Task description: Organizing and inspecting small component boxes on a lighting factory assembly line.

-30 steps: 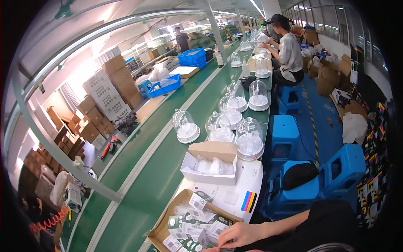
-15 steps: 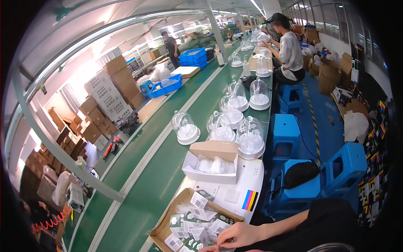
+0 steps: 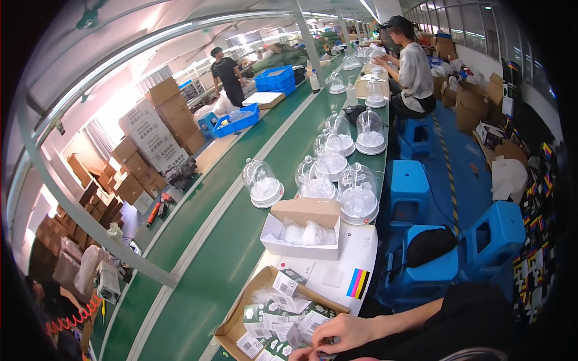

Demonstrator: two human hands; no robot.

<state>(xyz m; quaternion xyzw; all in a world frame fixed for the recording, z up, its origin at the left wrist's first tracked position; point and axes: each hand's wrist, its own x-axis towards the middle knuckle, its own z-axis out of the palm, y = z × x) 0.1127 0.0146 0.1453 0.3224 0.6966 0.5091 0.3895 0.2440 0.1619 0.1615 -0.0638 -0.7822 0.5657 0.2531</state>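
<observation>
My right hand (image 3: 342,333) is at the lower edge, its fingers bent and pinched together over the near side of an open cardboard box (image 3: 229,332). My left hand (image 3: 304,355) meets it from below, mostly cut off by the picture's edge. The fingers of both hands are closed around something small that I cannot make out. Inside the box lie several green and white printed cards (image 3: 282,317) and some clear plastic wrapping. Just beyond it stands an open white box (image 3: 299,248) holding clear bubble-wrapped pieces (image 3: 307,232).
Several clear domes on white bases (image 3: 359,195) stand along the green belt (image 3: 211,265). A white printed sheet (image 3: 330,277) lies under the white box. Blue stools (image 3: 409,188) stand on the right. One co-worker (image 3: 415,69) sits farther up the line; another (image 3: 227,78) stands across the belt.
The standing co-worker has moved left and turned more upright. My left hand shows slightly more at the lower edge. My right hand stays pinched in nearly the same place.
</observation>
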